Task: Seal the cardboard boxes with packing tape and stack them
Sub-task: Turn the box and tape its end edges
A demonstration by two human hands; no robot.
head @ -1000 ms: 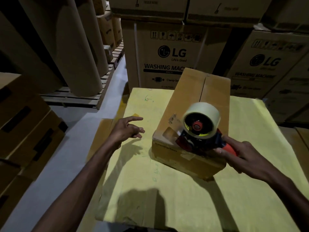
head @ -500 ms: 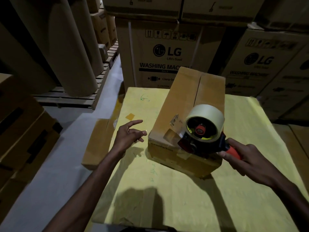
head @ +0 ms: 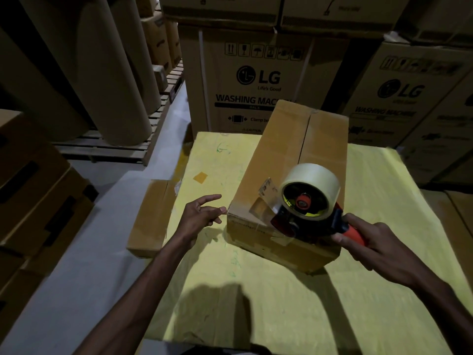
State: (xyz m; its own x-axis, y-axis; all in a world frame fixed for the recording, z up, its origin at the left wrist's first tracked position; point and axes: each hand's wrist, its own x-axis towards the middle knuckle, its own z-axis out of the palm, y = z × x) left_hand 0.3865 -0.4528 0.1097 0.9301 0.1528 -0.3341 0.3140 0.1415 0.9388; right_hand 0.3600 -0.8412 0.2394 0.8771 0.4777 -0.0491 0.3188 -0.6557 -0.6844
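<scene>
Stacked washing-machine cartons [head: 256, 80] close off the dim storeroom behind the yellow-covered counter [head: 281, 316]. On it the cardboard box [head: 279, 155] lies just ahead of both my hands, its long axis and centre seam pointing away from me toward those cartons. My right hand [head: 378, 247] is clamped round the red handle of the tape dispenser [head: 304, 203], set on the box's near end, while my left hand [head: 202, 216], fingers spread and holding nothing, sits at the near-left corner. I judge the sealing pass is just starting: next I should brace the box and draw the dispenser straight along the seam.
</scene>
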